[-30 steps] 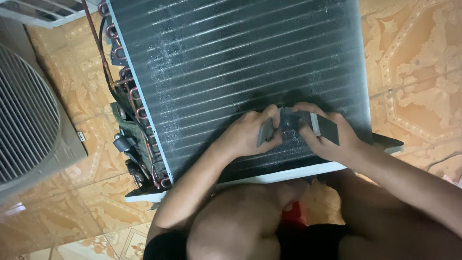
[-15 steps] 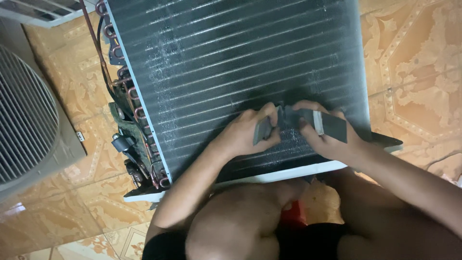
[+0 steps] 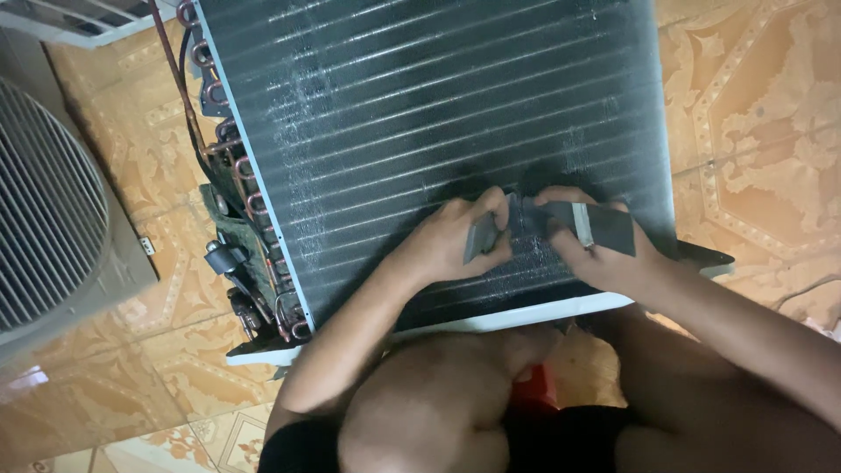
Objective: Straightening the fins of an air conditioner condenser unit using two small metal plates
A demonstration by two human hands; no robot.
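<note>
Coil (image 3: 420, 131) lies flat on the floor (image 3: 753, 114), filling frame from centre up to 12 o'clock, fins dark, tube rows running roughly 8 to 2 o'clock.

Left hand (image 3: 455, 241): forearm comes in from 7 o'clock, wrist straight, palm down on the fins. Grip is pinching a small grey comb (image 3: 482, 235), thumb on its near face, fingers curled over the top. Comb stands tilted, lower edge touching the fins.

Right hand (image 3: 596, 250): forearm enters from 4 o'clock, wrist bent slightly inward, fingertips pointing to 10 o'clock. Grip is closed round a dark flat block (image 3: 604, 226); block's outer end sticks out toward 3 o'clock past the knuckles. Can't tell whether the block touches the fins.

Both hands sit just beside each other near the coil's lower edge, at about 5 o'clock of its face, fingertips nearly meeting.

White frame rail (image 3: 491, 317) runs under the hands along the coil's near edge. Copper bends (image 3: 254, 206) and valves stack along the coil's 9 o'clock side. Fan grille (image 3: 44, 206) at far 9 o'clock, well apart. Bare knees at 6 o'clock, a red thing (image 3: 534, 390) between them.
</note>
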